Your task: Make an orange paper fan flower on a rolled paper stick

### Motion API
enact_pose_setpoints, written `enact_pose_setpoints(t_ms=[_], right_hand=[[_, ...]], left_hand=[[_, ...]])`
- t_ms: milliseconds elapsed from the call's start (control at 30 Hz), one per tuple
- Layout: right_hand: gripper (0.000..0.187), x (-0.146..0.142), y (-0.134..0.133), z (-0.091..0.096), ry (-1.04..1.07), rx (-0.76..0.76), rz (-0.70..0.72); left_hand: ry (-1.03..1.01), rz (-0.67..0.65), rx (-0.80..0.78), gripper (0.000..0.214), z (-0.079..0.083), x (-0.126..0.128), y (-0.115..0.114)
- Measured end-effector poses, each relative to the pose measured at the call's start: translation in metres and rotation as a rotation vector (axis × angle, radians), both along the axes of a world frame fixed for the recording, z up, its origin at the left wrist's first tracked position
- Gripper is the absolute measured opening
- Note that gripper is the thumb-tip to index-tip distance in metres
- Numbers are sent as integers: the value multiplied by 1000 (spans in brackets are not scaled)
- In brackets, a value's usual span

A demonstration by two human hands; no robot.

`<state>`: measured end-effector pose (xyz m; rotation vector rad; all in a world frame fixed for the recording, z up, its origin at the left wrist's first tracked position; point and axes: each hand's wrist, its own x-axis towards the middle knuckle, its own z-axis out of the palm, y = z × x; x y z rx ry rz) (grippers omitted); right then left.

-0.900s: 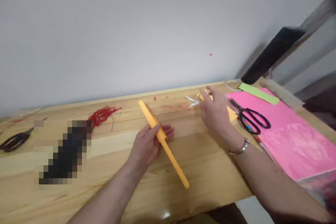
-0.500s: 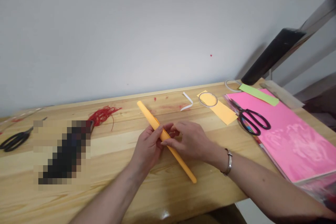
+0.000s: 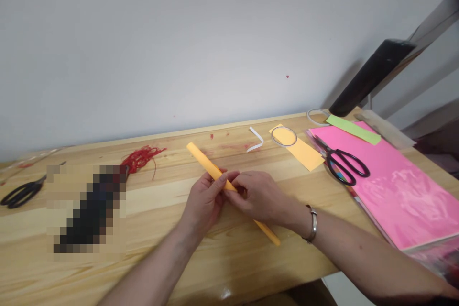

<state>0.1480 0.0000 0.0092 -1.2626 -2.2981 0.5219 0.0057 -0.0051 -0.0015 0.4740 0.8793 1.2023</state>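
A long orange paper roll (image 3: 203, 159), a thin tube, is held slantwise above the wooden table, its far end up and left and its near end low and right. My left hand (image 3: 206, 199) grips it from the left near its middle, thumb on top. Just to the right, my right hand (image 3: 256, 196) pinches the same roll between thumb and fingers. Part of the tube passes out of sight behind my right hand and shows again below it. Some fingertips of both hands are hidden by the roll.
On the right, black-handled scissors (image 3: 346, 165) lie on a pink paper pack (image 3: 401, 186) beside a green strip (image 3: 353, 129). Behind my hands are an orange paper piece (image 3: 304, 154), a tape ring (image 3: 284, 145) and a white strip (image 3: 256, 136). Red threads (image 3: 141, 158) and other scissors (image 3: 23, 193) lie left.
My right hand has closed more over the orange roll, thumb moving in near the left one. The roll's near end has swung to the right and slightly up.
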Motion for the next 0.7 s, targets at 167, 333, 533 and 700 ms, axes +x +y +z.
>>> enact_pose_setpoints(t_ms=[167,333,533,700], right_hand=[[23,1,-1,0,8,-21,9],[23,2,-1,2,8,-12,28],[19,3,-1,3,14,-27,58],[17,3,-2,5,-10,-15,64]], left_hand=[[-15,47,-4,11,0,-10,5],[-12,40,-9,11,-1,-14,7],[-7,68,-27,10,0,-16,8],[0,122,-8,16,2,-21,12]])
